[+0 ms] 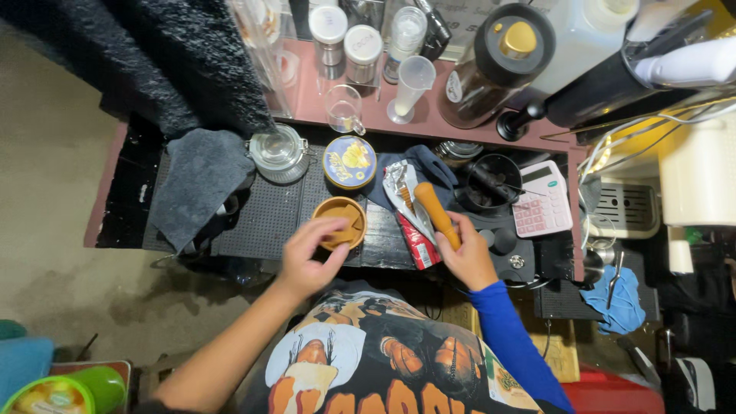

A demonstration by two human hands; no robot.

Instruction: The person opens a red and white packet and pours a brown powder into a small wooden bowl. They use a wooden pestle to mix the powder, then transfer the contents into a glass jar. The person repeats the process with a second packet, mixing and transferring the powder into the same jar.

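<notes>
My left hand [310, 257] rests its fingers on the rim of a small round brown cup [338, 220] that stands on a black mesh mat [268, 218]. My right hand [466, 257] grips the lower end of a wooden handle [434, 211] that points up and away from me. Under that handle lies an opened silver and red foil packet [406, 211]. A round blue and yellow tin lid [349, 162] sits just beyond the cup.
A glass clip jar [279, 154] and a grey cloth [195, 184] lie left. A black cup [491, 182] and pink calculator [541, 198] sit right. The red shelf [460, 132] behind carries a glass mug, shaker jars, a plastic measuring cup and a dark bottle.
</notes>
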